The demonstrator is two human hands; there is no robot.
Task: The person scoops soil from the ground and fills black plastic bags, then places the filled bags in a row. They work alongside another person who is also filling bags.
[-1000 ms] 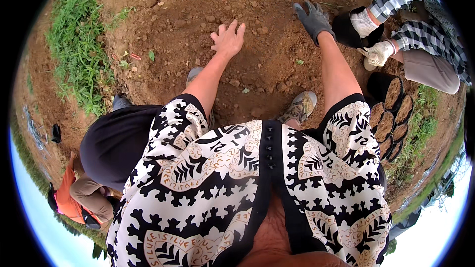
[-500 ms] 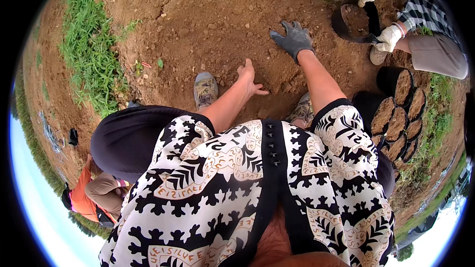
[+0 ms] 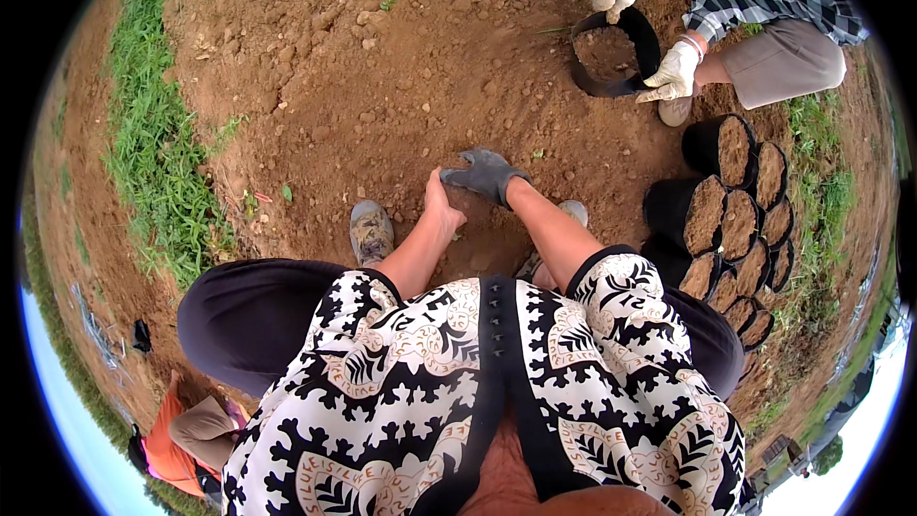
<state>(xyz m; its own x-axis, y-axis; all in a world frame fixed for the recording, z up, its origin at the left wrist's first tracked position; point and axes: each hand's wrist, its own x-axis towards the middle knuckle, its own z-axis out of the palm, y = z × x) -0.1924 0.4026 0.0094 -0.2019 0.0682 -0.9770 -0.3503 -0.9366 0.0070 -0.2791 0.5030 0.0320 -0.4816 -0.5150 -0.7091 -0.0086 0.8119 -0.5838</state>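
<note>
A: Hands status?
B: Left hand (image 3: 439,205) bare, right hand (image 3: 485,174) in a grey glove. Both down on the loose brown soil (image 3: 401,86), just beside each other, fingers slack, clamped on nothing.
A: Surroundings?
B: Filled black grow bags (image 3: 731,215) to the right; a co-worker's white-gloved hands (image 3: 673,72) hold an open bag (image 3: 611,53) beyond.

Outdoor nursery plot: soil (image 3: 401,86), grow bags (image 3: 735,220)

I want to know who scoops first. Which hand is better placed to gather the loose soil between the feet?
Right, probably. The gloved right hand lies palm-down on the loose soil, fingers spread over it. The bare left hand stands edge-on beside it, touching the ground only along its side.
</note>
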